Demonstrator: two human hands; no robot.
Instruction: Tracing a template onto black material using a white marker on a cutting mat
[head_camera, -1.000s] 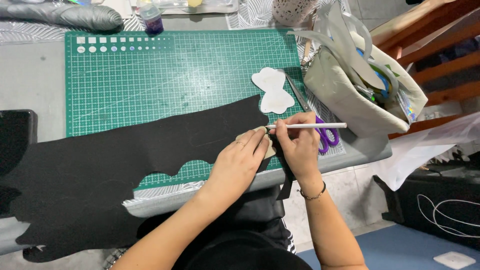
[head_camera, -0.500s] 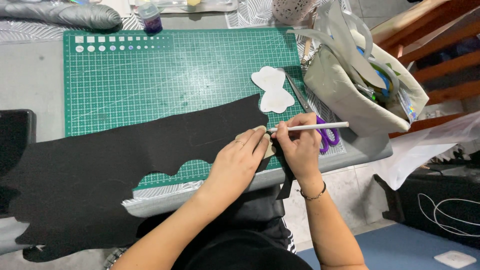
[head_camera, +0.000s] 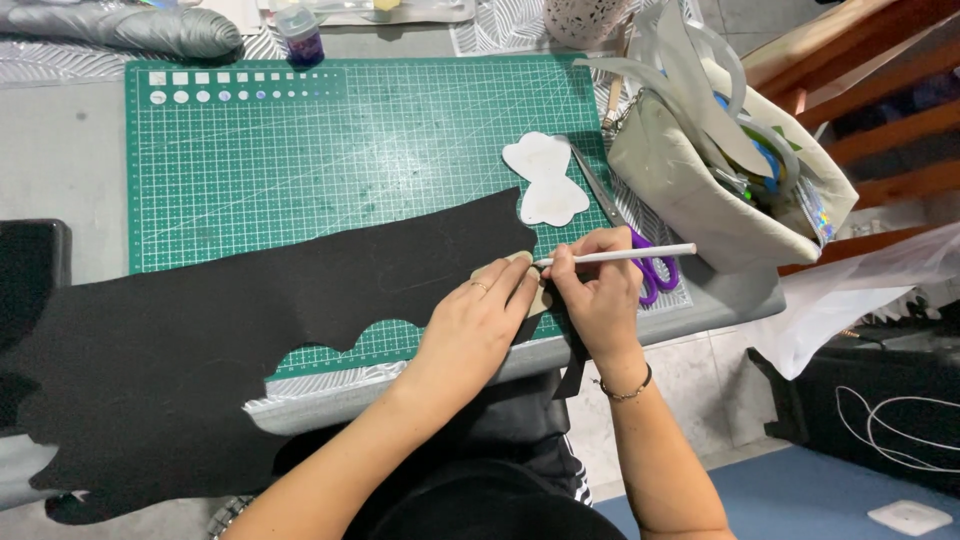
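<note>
A long piece of black fabric (head_camera: 250, 340) lies across the green cutting mat (head_camera: 330, 150) and hangs over the table's left side. My left hand (head_camera: 480, 325) presses flat on a small tan template (head_camera: 520, 262) that sits on the fabric's right end. My right hand (head_camera: 600, 295) grips a white pencil (head_camera: 625, 254), its tip touching the template's upper edge near my left fingertips. A white bow-shaped cutout (head_camera: 545, 180) lies on the mat just beyond the fabric.
Purple-handled scissors (head_camera: 625, 225) lie right of the cutout. An open beige pouch (head_camera: 720, 160) full of tools stands at the table's right edge. A small jar (head_camera: 300, 30) and a grey bundle (head_camera: 130, 28) are at the back. A wooden chair (head_camera: 860, 90) stands to the right.
The hands have barely moved; the pencil tip has shifted slightly along the template's edge.
</note>
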